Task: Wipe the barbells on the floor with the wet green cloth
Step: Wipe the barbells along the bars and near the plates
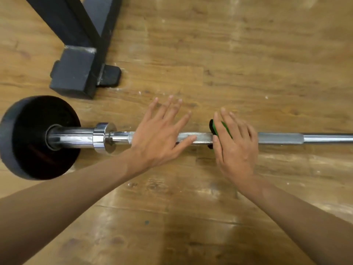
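A chrome barbell (282, 138) lies across the wooden floor, with a black weight plate (28, 138) on its left end and a shiny collar (100, 137) beside the plate. My left hand (158, 134) rests flat on the bar just right of the collar, fingers straight and spread. My right hand (236, 144) presses the green cloth (215, 129) down over the bar with straight fingers. Only the cloth's left edge shows from under that hand; the rest is hidden.
A black metal rack foot (76, 71) with a rubber pad stands on the floor behind the plate, at upper left. Worn wooden floor (248, 54) stretches behind and in front of the bar.
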Demonstrator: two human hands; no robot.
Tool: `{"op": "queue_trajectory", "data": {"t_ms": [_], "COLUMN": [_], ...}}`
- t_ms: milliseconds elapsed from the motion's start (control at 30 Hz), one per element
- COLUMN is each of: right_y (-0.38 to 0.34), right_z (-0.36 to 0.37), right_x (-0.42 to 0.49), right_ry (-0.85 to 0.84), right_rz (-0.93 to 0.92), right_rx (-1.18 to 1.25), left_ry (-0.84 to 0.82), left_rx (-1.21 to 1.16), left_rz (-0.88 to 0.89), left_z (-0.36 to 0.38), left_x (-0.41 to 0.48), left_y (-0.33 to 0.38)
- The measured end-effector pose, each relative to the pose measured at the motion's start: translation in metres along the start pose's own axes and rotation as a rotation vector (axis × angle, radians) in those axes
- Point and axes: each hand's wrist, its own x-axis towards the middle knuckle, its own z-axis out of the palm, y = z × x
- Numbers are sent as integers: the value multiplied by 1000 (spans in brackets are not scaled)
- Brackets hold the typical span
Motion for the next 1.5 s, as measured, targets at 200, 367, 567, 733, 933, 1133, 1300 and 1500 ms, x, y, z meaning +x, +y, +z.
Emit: {"op": "queue_trajectory", "data": {"t_ms": [200, 367, 567, 733, 933, 1133, 1300, 1500], "right_y": [70, 97, -4, 72, 73, 45, 125, 56], "right_z": [-17, -29, 2, -26, -19, -19, -51, -38], "right_x": [-4, -4, 11, 9, 14, 18, 0, 7], "right_ry": [-233, -269, -177, -312, -284, -369, -432, -339], "right_rz": [-492, -446, -241, -618, -670, -697, -863, -746], "right_rx": [29, 48, 95, 19, -31, 72, 62, 101], "left_ry": [-4, 25, 54, 40, -3, 71, 79, 62], "left_rx": [-64, -55, -63, -82, -84, -99, -96, -81], "left_rz": [-42, -102, -78, -70, -100, -65, -66, -93], "left_z": [-1, -3, 0, 1, -1, 4, 8, 6], "left_x": [1, 2, 3, 3, -3, -13, -24, -41], "left_y": [3, 5, 8, 6, 8, 10, 18, 31]}}
